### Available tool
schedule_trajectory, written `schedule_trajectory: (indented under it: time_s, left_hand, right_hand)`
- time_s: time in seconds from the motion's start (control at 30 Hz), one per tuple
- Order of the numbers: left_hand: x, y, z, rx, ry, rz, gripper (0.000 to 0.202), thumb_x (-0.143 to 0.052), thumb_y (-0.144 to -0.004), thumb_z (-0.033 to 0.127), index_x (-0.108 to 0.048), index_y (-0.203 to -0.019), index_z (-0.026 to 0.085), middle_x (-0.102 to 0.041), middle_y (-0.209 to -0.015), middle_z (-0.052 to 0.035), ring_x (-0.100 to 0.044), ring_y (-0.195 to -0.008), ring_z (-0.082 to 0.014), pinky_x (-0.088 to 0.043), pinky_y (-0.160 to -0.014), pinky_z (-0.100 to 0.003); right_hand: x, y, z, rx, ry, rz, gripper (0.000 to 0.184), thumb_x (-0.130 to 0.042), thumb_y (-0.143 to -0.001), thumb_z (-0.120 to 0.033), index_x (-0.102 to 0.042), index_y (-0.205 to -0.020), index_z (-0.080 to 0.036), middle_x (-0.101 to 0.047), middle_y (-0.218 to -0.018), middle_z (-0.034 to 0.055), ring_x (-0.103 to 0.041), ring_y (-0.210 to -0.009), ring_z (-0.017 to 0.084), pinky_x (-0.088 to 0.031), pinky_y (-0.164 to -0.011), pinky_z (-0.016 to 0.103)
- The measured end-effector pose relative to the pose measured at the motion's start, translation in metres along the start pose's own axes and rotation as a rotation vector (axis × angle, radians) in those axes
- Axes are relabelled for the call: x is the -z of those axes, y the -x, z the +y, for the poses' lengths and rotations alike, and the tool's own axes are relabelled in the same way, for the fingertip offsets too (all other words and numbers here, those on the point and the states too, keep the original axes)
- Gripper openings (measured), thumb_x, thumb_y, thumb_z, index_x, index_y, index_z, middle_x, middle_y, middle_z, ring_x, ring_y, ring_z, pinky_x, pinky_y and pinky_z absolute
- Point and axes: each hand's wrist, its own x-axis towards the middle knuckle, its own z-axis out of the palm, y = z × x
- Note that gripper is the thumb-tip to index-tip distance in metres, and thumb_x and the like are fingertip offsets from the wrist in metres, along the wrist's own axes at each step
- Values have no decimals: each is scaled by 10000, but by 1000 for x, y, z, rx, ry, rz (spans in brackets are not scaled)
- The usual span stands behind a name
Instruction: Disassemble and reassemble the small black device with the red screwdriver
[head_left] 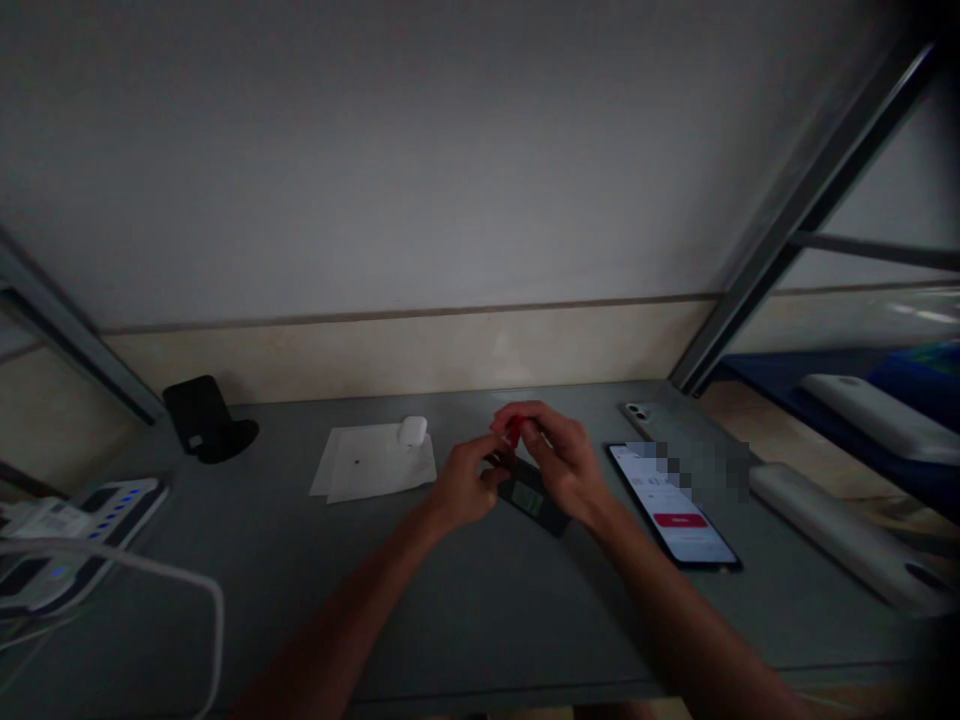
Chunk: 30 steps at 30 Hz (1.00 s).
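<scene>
In the middle of the desk my two hands come together. My right hand (561,458) is closed, its fingers and thumb pinching a small red object (515,430) whose kind I cannot make out. Close beside it, my left hand (471,487) has its fingers pinched together at the lower side of the red object; what they hold is hidden. Beneath both hands lies a flat dark rectangular item (531,497) with a paler greenish-grey patch, partly covered by the fingers.
White paper sheets (367,475) bear a white earbud case (412,431). A black stand (210,420) is at back left, a power strip (112,520) with a white cable (180,573) nearer. Rightward are a lit phone (679,525), another phone (637,411) and a long pale case (840,530).
</scene>
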Motion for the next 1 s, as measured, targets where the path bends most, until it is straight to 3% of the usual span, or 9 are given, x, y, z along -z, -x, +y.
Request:
schedule_trajectory:
  time_s: [0.13,0.3,0.37,0.43,0.6,0.83,0.93,1.0]
  left_hand:
    - [1,0,0,1,-21,-7,250,-570,-720,-32,-643,-864,160,-699,-865,-27,-664,-838,-176,-518,-791,-279]
    - [4,-1,0,-25,-27,-59,308,-574,-745,-10,-637,-989,167,-685,-940,-35,-658,-861,-175,-525,-814,-294]
    - [6,-1,1,-10,-28,-82,297,-576,-754,-1,-632,-991,168,-681,-939,-36,-657,-867,-177,-521,-815,-298]
    - [9,-1,3,3,-28,-105,250,-581,-770,15,-634,-962,168,-681,-932,-40,-654,-879,-182,-516,-825,-306]
    - [15,-1,8,19,-9,-142,205,-595,-790,41,-645,-944,167,-678,-944,-49,-642,-906,-187,-507,-841,-311]
    - [19,-6,11,58,63,-173,125,-626,-815,92,-632,-917,164,-676,-961,-51,-629,-934,-182,-490,-870,-308]
    - [38,-11,13,35,14,-200,79,-629,-836,140,-638,-909,170,-680,-1044,-67,-626,-961,-177,-484,-853,-285]
    - [65,-12,11,64,-136,-215,78,-653,-814,162,-655,-891,177,-676,-1026,-58,-621,-881,-164,-476,-795,-267]
  right_hand:
    - [0,0,0,101,109,32,189,-526,-981,-207,-705,-1039,-221,-662,-917,48,-632,-830,181,-506,-770,335]
    - [1,3,0,43,66,-7,266,-448,-1019,-217,-674,-1159,-239,-698,-972,45,-657,-818,168,-520,-761,325]
    - [0,4,-1,47,61,6,238,-472,-1014,-228,-680,-1128,-238,-698,-972,43,-658,-838,170,-519,-766,322]
    - [-1,4,-1,47,18,89,203,-492,-1011,-240,-688,-1063,-229,-684,-922,37,-643,-792,163,-513,-739,319]
    - [-1,3,4,47,-151,447,155,-528,-1003,-266,-675,-1014,-220,-650,-847,23,-600,-691,144,-488,-651,300]
    - [0,2,6,30,-133,517,148,-549,-995,-290,-675,-1000,-212,-651,-836,21,-594,-666,138,-479,-639,302]
    - [1,3,7,30,-127,524,151,-551,-994,-301,-672,-997,-210,-651,-840,23,-592,-670,139,-478,-640,302]
    - [2,2,9,17,-119,526,162,-551,-993,-319,-671,-999,-210,-651,-838,26,-594,-676,144,-480,-638,304]
